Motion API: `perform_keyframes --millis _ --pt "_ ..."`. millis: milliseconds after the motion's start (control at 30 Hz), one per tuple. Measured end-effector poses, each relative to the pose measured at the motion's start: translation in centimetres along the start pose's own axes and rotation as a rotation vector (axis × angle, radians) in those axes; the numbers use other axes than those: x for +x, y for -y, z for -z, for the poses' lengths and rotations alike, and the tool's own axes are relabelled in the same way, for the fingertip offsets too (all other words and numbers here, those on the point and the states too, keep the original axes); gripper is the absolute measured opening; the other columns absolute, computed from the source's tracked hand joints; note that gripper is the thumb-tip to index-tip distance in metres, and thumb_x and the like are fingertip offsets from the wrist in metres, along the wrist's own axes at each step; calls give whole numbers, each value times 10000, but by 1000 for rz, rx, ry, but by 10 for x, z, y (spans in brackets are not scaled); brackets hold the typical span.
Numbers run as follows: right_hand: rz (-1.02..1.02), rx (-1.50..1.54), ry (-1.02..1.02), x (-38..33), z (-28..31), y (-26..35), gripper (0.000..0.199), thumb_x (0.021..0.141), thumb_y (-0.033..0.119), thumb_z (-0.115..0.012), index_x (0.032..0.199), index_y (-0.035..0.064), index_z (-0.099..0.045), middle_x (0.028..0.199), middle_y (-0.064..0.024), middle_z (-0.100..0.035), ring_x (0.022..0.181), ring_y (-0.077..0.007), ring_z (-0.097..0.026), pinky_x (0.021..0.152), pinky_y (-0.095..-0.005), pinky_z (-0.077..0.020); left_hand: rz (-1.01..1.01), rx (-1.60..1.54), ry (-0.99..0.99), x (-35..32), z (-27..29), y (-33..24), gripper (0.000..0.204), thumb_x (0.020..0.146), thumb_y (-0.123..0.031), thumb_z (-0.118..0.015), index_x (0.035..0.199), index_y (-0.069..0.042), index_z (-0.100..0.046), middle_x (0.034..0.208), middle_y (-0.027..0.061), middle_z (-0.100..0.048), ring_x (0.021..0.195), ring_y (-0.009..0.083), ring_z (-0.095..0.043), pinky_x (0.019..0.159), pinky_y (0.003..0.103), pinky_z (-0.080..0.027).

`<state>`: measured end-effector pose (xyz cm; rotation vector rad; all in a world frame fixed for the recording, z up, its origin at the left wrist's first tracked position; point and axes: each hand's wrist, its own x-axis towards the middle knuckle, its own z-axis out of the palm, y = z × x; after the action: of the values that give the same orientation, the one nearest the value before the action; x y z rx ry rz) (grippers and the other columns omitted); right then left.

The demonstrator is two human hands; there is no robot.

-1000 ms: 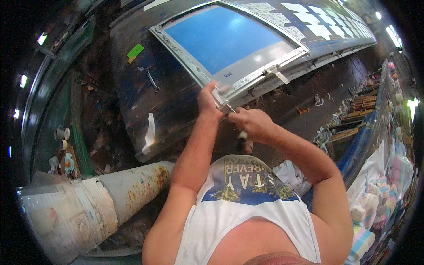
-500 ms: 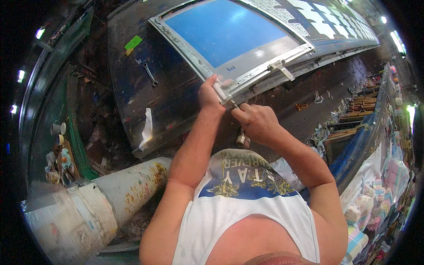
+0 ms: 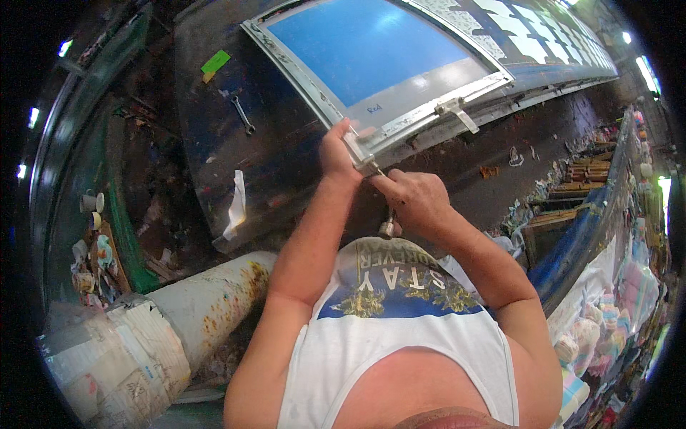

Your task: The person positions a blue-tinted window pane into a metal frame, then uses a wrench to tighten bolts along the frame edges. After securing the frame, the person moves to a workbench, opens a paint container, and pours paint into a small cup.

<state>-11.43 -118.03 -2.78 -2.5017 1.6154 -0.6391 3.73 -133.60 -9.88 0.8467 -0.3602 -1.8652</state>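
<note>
A screen-printing frame [image 3: 457, 100] with silvery edges and blue mesh lies over a dark table. My left hand [image 3: 339, 154] is closed round the frame's near corner, where a metal bracket [image 3: 362, 154] sits. Just to the right, my right hand [image 3: 414, 196] grips a metal tool [image 3: 386, 227]. Its thin shaft reaches up to the bracket, and a thick rounded end shows below my fingers. Most of the tool is hidden by the hand, so its exact kind cannot be made out. A second bracket [image 3: 456, 114] is fixed farther along the frame's near edge.
A wrench [image 3: 243, 116], a green tag [image 3: 216, 62] and a white strip [image 3: 236, 207] lie on the dark table [image 3: 286, 168]. A stained pipe-like roll [image 3: 214, 300] stands at my lower left. Wooden pieces [image 3: 589, 170] and bundled cloths [image 3: 600, 329] line the right side.
My right hand has shifted slightly to the left and the tool's rounded end has moved a little. My left hand stays at the frame's corner.
</note>
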Motion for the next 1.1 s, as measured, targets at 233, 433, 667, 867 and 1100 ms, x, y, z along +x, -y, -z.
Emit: perform_keyframes --millis 233,433,667,867,1100 --pt "24 380 231 -4 12 -10 364 886 115 -751 1248 114 -709 939 -68 -779 871 -387 -778 706 -499 -617 0 14 -104 -15 -3 -1 442 1058 -293 -600 1326 56 -561 1201 233 -661 1126 433 -705 1024 593 -573" --pt "-277 1376 73 -21 -5 5 285 1016 27 -595 1252 60 -751 811 -7 -628 738 -103 -588 653 -299 -481 -57 30 -85 -26 -9 -13 472 1059 -325 -582 1334 58 -587 1239 254 -689 1159 436 -702 1060 582 -558" --pt "-553 1747 -106 -20 -16 21 251 1047 110 -560 1237 19 -697 726 14 -526 536 -64 -432 452 -228 -314 -81 22 -33 -33 -20 -10 453 1058 -300 -566 1325 66 -562 1224 257 -671 1121 411 -703 1040 557 -569" --pt "-757 1924 -34 -20 -19 27 240 1055 97 -549 1243 38 -686 733 18 -521 526 -63 -416 452 -231 -310 -86 51 -45 -43 -30 -8 453 1061 -316 -554 1297 70 -559 1226 261 -668 1123 424 -701 1032 572 -573" --pt "-743 2190 -111 -22 -25 29 230 1086 136 -530 1264 77 -664 724 27 -500 512 -78 -373 453 -252 -293 -96 78 -20 -46 -37 -8 489 1069 -322 -538 1353 76 -561 1265 249 -661 1164 409 -692 1055 572 -570"
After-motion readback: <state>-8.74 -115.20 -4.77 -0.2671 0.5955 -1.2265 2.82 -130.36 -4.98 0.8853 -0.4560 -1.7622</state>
